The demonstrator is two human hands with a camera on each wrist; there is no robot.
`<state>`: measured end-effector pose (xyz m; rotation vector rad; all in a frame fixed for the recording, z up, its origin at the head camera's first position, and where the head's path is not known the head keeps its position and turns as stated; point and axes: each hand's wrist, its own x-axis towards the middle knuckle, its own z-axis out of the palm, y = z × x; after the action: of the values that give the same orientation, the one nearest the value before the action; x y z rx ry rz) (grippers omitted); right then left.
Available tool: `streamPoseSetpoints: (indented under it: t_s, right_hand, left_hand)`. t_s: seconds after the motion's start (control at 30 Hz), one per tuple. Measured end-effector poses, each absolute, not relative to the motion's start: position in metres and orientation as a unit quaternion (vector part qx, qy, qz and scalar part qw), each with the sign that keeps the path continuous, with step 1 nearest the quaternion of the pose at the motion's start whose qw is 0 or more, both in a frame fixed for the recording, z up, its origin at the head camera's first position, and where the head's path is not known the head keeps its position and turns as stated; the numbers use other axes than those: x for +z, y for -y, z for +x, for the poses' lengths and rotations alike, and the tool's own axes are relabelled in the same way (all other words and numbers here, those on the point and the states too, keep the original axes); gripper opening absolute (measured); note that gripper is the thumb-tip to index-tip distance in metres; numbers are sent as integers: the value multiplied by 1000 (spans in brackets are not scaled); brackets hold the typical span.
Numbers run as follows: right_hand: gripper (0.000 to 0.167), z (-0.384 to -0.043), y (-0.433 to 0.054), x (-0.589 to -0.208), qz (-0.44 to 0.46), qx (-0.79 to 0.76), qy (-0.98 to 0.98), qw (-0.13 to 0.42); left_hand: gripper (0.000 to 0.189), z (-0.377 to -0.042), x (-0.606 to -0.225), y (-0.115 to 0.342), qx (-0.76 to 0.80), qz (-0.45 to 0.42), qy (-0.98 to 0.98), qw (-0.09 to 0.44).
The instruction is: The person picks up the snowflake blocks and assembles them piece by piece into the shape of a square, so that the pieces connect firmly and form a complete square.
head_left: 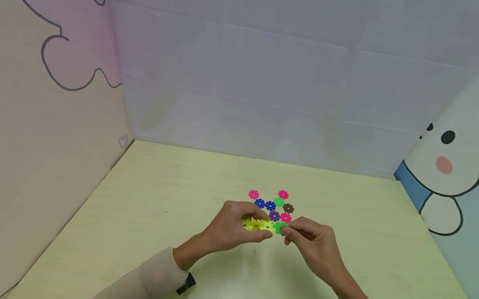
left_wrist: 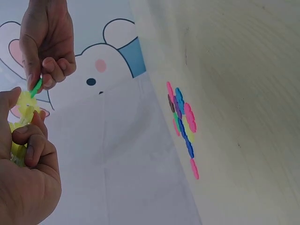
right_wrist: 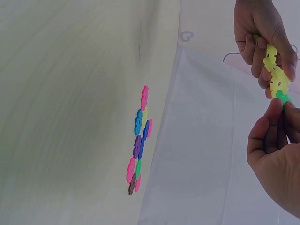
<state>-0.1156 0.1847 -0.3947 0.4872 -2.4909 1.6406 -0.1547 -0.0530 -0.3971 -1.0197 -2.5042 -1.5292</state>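
My left hand (head_left: 228,226) holds a joined row of yellow snowflake discs (head_left: 256,225) between thumb and fingers, raised over the table. Between the thumb and forefinger of my right hand (head_left: 317,246) is a green snowflake disc (head_left: 279,227), pinched by its outer edge. The green disc meets the end of the yellow row. In the right wrist view the yellow discs (right_wrist: 279,80) sit at angles to one another, and the green disc (right_wrist: 282,96) overlaps the lowest one. The left wrist view shows the green disc (left_wrist: 36,87) edge-on; fingers hide part of the yellow row.
Loose snowflake discs lie on the table (head_left: 172,182) just beyond my hands: pink (head_left: 254,194), dark blue (head_left: 270,206), purple (head_left: 274,216), brown (head_left: 288,208) and green (head_left: 279,202). A light blue disc (right_wrist: 138,123) shows in the right wrist view. Cloth-covered walls (head_left: 243,86) enclose the table's back and sides.
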Motion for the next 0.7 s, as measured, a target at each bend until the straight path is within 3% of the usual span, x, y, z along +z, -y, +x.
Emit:
streamPoseSetpoints:
  t_s: [0.23, 0.43, 0.7]
  right_hand:
    - [11, -116, -183, -396, 186, 542, 816, 75]
    - [14, -116, -178, -392, 192, 514, 829, 106]
    - [7, -118, -181, -390, 181, 520, 832, 70]
  left_hand:
    - [29, -152, -401, 52, -530, -305, 791, -12]
    - [28, -152, -400, 51, -538, -313, 783, 6]
    - [24, -154, -402, 49, -473, -316, 822, -24]
